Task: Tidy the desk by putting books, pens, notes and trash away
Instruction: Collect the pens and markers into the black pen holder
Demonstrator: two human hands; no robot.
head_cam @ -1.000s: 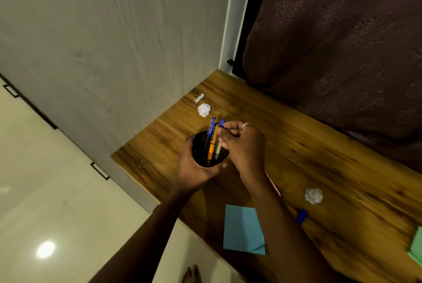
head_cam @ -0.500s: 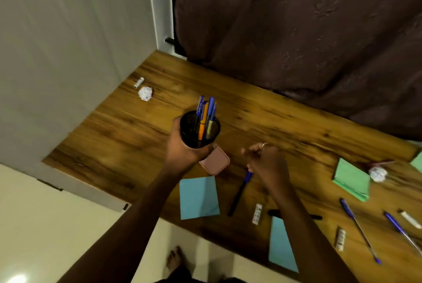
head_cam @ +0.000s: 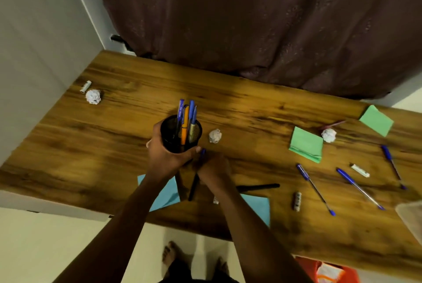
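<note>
Head view: the black mesh pen holder (head_cam: 168,133) is gripped by the left hand (head_cam: 164,159), whose fingers are curled round its wall from the near side. It is kept upright over the middle of the tabletop (head_cam: 114,136); whether its base touches the wood cannot be told. Several blue pens (head_cam: 191,110) and one orange pen (head_cam: 185,123) are seen standing in it.

Just beside the holder, on its near side, the right hand (head_cam: 214,168) is found. Its fingers are closed round a dark pen (head_cam: 193,188), whose blue end is pointed up towards the holder.

Two light blue notes (head_cam: 165,193) are partly covered by the forearms at the near edge, and a black pen (head_cam: 258,187) is laid near the right one. A crumpled paper ball (head_cam: 215,136) is seen just to the right of the holder. A second ball (head_cam: 93,96) is placed far to the left, beside a small white roll (head_cam: 86,86). Further right, green note pads (head_cam: 306,144), a third ball (head_cam: 328,135) and three loose pens (head_cam: 316,189) are spread. A dark curtain (head_cam: 251,20) is hung behind.
</note>
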